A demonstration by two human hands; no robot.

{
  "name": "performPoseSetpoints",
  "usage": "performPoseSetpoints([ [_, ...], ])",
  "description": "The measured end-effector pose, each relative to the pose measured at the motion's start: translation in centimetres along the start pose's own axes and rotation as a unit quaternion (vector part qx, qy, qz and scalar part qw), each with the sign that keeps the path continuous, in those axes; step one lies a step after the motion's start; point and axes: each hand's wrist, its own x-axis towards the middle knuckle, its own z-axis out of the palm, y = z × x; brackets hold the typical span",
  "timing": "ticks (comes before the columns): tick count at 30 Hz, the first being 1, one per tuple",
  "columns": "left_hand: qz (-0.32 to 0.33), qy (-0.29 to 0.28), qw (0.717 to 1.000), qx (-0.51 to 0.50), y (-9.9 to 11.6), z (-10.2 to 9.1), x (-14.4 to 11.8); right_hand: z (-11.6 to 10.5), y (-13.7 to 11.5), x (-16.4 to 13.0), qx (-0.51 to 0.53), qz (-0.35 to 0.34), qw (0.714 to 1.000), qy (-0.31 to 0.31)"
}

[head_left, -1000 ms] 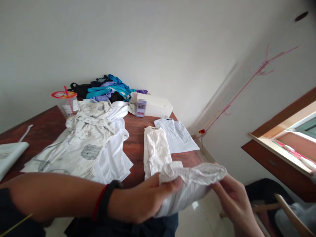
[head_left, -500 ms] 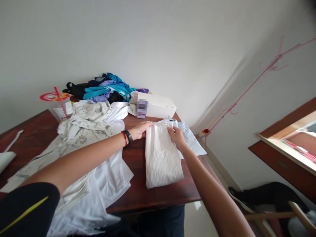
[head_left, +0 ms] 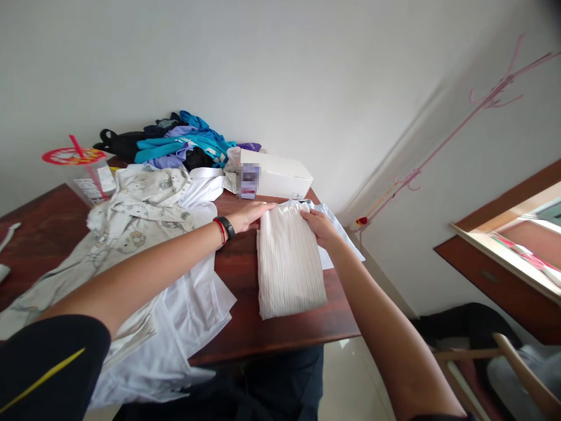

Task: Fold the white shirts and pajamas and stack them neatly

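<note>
White pants with thin stripes [head_left: 291, 263] lie folded into a long rectangle on the table, their gathered waistband at the far end. At the far left corner of the waistband, my left hand [head_left: 249, 217] has its fingers closed on the edge. My right hand [head_left: 322, 226] pinches the far right side of the same end, thumb on top. Partly under the pants and my right hand lies a light blue folded garment [head_left: 331, 260]. A white garment with a cartoon animal print [head_left: 144, 213] is spread to the left, over other white clothes [head_left: 193, 310].
A white box [head_left: 280, 175] stands at the back of the wooden table [head_left: 236, 327], against a heap of blue and black clothes [head_left: 188, 143]. A plastic cup with a red straw [head_left: 87, 175] is at the left. On the right are a pink coat rack [head_left: 456, 128] and a wooden chair [head_left: 471, 354].
The waistband end has spread wider between my hands, and my right hand has shifted slightly to the right. The view has tilted slightly down.
</note>
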Motion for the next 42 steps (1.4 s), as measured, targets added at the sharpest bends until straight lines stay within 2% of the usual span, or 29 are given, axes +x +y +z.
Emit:
performPoseSetpoints([
  [3,-0.003,-0.015,1.0,-0.004,0.7,0.6,-0.4,0.0,-1.3,-0.8,0.014,0.019,1.0,-0.019],
  [5,-0.009,-0.037,0.999,-0.02,0.3,1.1,-1.2,-0.1,-1.1,-2.2,0.026,0.034,0.998,-0.043],
  [7,-0.01,-0.034,0.999,-0.022,-0.8,1.5,-2.3,-0.6,0.1,-4.4,0.035,0.052,0.996,-0.061],
  [10,0.029,-0.013,0.999,0.018,-2.8,1.3,-3.9,-1.6,2.8,-9.0,0.028,0.075,0.995,-0.063],
  [12,0.036,-0.034,0.998,0.034,-3.5,0.9,-4.4,-2.3,4.3,-12.2,0.036,0.058,0.994,-0.09],
  [16,-0.006,-0.062,0.998,0.001,-3.4,0.3,-4.5,-3.2,6.0,-17.4,0.017,-0.011,0.99,-0.138],
  [20,0.004,-0.055,0.998,0.018,-2.5,0.5,-4.9,-3.7,7.3,-19.4,-0.071,-0.11,0.985,-0.114],
  [23,0.075,-0.038,0.987,0.135,-2.0,1.1,-5.4,-4.2,7.9,-19.8,-0.097,-0.147,0.975,-0.137],
  [26,0.179,-0.01,0.944,0.278,-1.3,1.8,-5.7,-5.0,8.0,-20.1,-0.127,-0.15,0.963,-0.186],
  [28,0.21,-0.008,0.921,0.327,-1.0,2.1,-6.0,-5.6,7.9,-20.6,-0.136,-0.147,0.956,-0.215],
  [30,0.226,-0.029,0.894,0.386,-0.8,2.5,-7.0,-6.3,8.1,-21.3,-0.139,-0.138,0.953,-0.233],
  [33,0.26,-0.064,0.818,0.509,-0.7,3.9,-9.9,-6.8,8.5,-22.9,-0.128,-0.118,0.956,-0.235],
  [35,0.301,-0.08,0.772,0.554,-0.8,5.6,-12.4,-6.9,8.6,-24.0,-0.121,-0.103,0.958,-0.239],
  [37,0.357,-0.157,0.726,0.567,-1.1,7.7,-15.0,-6.7,8.7,-25.2,-0.142,-0.094,0.953,-0.249],
  [39,0.388,-0.284,0.678,0.556,-2.0,9.6,-16.8,-6.6,8.8,-26.5,-0.187,-0.093,0.946,-0.248],
  [40,0.39,-0.327,0.66,0.552,-2.8,10.3,-17.4,-6.6,9.0,-27.1,-0.21,-0.093,0.941,-0.247],
  [42,0.387,-0.362,0.641,0.555,-4.6,11.1,-17.7,-6.5,9.9,-28.4,-0.243,-0.095,0.932,-0.251],
])
